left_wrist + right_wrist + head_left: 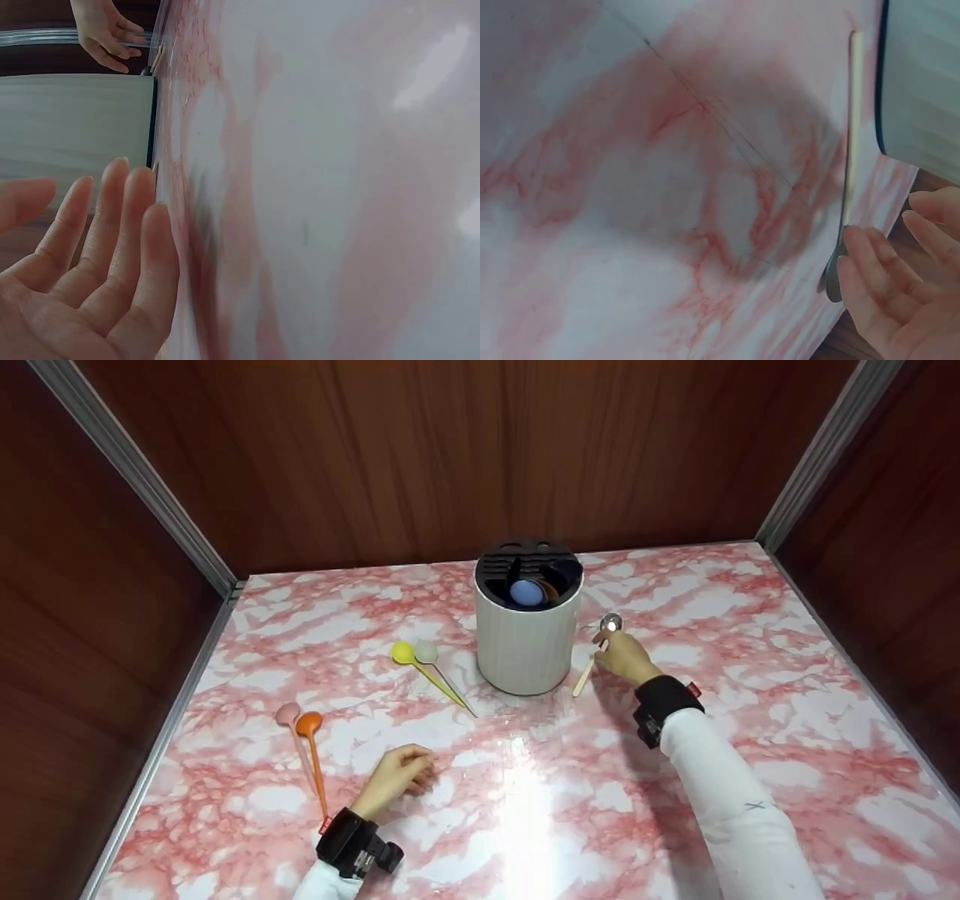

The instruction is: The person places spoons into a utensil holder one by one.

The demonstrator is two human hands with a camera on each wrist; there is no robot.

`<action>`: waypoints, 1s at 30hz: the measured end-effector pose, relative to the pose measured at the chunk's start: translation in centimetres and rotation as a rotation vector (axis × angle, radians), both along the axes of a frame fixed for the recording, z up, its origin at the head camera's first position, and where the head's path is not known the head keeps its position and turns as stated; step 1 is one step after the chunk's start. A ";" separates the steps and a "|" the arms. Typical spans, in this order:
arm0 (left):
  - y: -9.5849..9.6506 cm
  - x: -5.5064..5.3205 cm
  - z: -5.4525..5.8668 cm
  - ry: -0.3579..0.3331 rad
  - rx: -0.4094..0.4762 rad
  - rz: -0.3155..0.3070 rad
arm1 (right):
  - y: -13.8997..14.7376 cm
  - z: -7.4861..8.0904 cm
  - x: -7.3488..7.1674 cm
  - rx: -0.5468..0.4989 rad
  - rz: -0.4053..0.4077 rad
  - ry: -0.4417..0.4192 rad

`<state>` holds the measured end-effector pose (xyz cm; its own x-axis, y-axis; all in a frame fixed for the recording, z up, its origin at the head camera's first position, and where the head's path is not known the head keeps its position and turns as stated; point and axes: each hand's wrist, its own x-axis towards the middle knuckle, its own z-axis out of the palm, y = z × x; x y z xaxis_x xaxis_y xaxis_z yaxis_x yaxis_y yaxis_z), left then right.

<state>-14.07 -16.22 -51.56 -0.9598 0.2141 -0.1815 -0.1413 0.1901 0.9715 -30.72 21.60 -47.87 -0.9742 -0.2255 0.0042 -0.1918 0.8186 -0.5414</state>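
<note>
A spoon with a shiny metal bowl (611, 622) and a cream handle (854, 112) lies on the marbled tabletop. My right hand (627, 656) reaches over it from the right. In the right wrist view, the fingertips (853, 238) are at the spoon's neck, loosely bent, without a visible grip. Left of the spoon stands a white utensil holder (525, 652) with a black slotted top; a blue round end (526, 592) shows inside. My left hand (397, 780) hovers near the front of the table, fingers relaxed and holding nothing, as its palm (67, 315) shows.
Yellow (403, 652) and pale grey (425, 652) spoons lie left of the holder. Farther left, pink (288, 714) and orange (309, 724) spoons lie side by side. Dark wood-grain panels (420, 457) wall the back and both sides.
</note>
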 end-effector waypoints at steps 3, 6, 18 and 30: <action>0.0 -0.1 0.0 0.004 0.002 -0.002 | -0.2 -0.3 0.1 0.017 0.006 -0.010; -0.1 -0.1 0.0 0.011 -0.001 -0.004 | -0.3 -0.5 0.2 0.025 0.033 0.003; -0.2 -0.1 0.1 0.021 -0.006 -0.017 | 1.3 -5.0 -2.2 -0.021 0.078 0.134; -0.3 -0.2 -0.2 0.023 0.000 -0.021 | -0.9 -1.6 0.7 0.162 -0.021 0.000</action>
